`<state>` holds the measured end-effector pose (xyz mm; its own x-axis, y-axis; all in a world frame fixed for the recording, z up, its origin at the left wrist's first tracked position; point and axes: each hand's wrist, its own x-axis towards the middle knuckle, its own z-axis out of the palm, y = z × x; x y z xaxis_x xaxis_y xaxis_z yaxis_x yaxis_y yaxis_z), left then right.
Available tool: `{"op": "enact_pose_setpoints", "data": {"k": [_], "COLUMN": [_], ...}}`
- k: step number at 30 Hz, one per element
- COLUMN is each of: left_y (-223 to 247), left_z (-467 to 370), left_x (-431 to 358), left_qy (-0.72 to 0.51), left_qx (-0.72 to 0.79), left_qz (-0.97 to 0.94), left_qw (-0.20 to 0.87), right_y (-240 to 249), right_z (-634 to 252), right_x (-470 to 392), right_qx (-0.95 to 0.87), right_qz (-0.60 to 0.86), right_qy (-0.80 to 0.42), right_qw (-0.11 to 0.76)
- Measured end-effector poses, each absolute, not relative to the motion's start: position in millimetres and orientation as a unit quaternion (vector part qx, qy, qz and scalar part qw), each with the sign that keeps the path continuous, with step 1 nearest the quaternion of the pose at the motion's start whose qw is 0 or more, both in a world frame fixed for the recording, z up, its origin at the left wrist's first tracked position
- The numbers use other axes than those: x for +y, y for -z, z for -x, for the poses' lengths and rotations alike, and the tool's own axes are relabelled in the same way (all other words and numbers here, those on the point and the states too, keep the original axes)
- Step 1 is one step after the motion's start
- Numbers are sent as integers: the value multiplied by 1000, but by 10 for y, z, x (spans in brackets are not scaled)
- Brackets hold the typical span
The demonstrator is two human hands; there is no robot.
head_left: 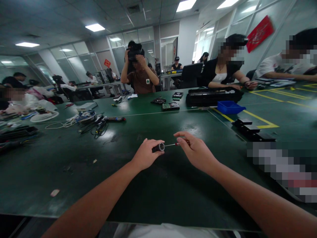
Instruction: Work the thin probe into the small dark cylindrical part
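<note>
My left hand (146,153) is closed around a short dark cylinder (161,147) whose round, pale-rimmed end faces me. In my right hand (196,150) is a screwdriver (170,144) with a thin metal shaft and a red part near the fingers. Its shaft points left and meets the side of the cylinder, though the exact contact is too small to make out. Most of the screwdriver's handle is hidden by my right fingers. Both hands are just above the green table (148,205).
Ahead lie circuit boards (170,106) and a long black housing (214,96). A blue bin (230,107) and black brackets (254,130) are at the right. Tangled cables (99,125) and an electric screwdriver (115,119) lie at the left. Other people sit or stand around the table.
</note>
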<state>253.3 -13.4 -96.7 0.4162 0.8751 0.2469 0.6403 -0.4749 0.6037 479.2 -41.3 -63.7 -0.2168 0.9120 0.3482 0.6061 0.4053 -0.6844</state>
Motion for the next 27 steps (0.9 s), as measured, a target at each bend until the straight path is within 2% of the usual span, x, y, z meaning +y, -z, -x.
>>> {"op": "enact_pose_setpoints", "data": {"k": [9, 17, 22, 27], "left_y": [969, 943, 955, 945], "left_z": [-2514, -2548, -2554, -2558], "left_x": [-120, -150, -156, -160], "left_qy": [-279, -269, -271, -262], "left_qx": [478, 477, 462, 479], "left_qz": [-806, -807, -814, -811], "left_qw": [211, 220, 222, 209], "right_y": [640, 624, 619, 637], "right_z": [-4795, -4786, -4802, -4798], "right_x": [-402, -428, -398, -407], "right_qx": [-758, -746, -743, -751], "right_qz": [503, 495, 522, 497], "right_qy": [-216, -215, -210, -210], "right_qw": [356, 390, 363, 381]}}
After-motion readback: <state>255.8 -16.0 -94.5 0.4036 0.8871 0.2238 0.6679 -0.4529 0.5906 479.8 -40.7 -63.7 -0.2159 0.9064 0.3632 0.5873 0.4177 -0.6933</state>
